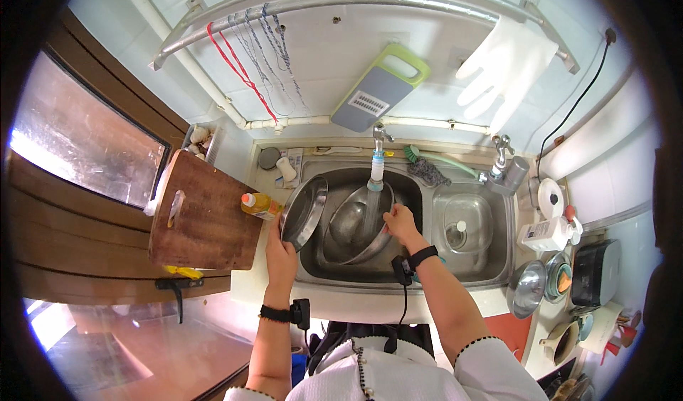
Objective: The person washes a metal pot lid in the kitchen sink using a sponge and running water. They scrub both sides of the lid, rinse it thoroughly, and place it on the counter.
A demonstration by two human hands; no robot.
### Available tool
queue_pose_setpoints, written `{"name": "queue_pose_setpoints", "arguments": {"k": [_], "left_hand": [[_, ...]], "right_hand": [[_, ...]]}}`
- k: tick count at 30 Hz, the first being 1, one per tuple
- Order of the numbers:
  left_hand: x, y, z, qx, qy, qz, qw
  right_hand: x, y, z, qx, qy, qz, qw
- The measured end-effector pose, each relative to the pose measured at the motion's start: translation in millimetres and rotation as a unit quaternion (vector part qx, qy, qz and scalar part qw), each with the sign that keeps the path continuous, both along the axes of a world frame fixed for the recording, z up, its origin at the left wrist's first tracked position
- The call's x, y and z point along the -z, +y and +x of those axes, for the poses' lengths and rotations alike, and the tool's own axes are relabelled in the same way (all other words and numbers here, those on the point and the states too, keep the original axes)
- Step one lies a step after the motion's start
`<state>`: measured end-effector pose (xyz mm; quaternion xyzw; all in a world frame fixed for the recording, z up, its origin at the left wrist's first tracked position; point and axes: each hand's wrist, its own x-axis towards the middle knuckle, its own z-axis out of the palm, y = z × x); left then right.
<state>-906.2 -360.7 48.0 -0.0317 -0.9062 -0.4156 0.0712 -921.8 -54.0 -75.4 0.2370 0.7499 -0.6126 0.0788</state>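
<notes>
My left hand (281,259) grips the rim of a round, shallow stainless steel dish (309,211), tilted on edge over the left side of the sink. My right hand (401,224) pinches the right rim of a larger stainless steel basin (347,225), which leans inside the large sink bowl (312,265). Water runs from the tap's flexible extension (376,169) into this basin. Beside my left hand stands a bottle of yellow liquid (260,205) with an orange-red cap.
A wooden cutting board (205,214) stands at the left. In the right sink bowl sits a clear plastic container (467,214). Behind lie a green-handled brush (448,162) and a steel scourer (428,171). Metal bowls (525,289) and a white pump bottle (547,234) line the right counter.
</notes>
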Motion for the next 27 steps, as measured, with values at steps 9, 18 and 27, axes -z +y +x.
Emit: {"name": "queue_pose_setpoints", "arguments": {"k": [9, 18, 27], "left_hand": [[-0.2, -0.8, 5.9, 0.000, 0.019, 0.022, 1.000], [-2.6, -0.9, 11.4, 0.002, 0.018, 0.015, 1.000], [-1.9, 5.6, 11.7, 0.014, 0.016, 0.015, 1.000]], "right_hand": [[-22.3, -2.1, -23.5, -0.048, 0.023, 0.090, 0.994], [-19.8, -6.3, -20.4, -0.074, 0.016, 0.143, 0.987], [-44.4, 10.2, -9.8, -0.046, 0.044, 0.101, 0.993]]}}
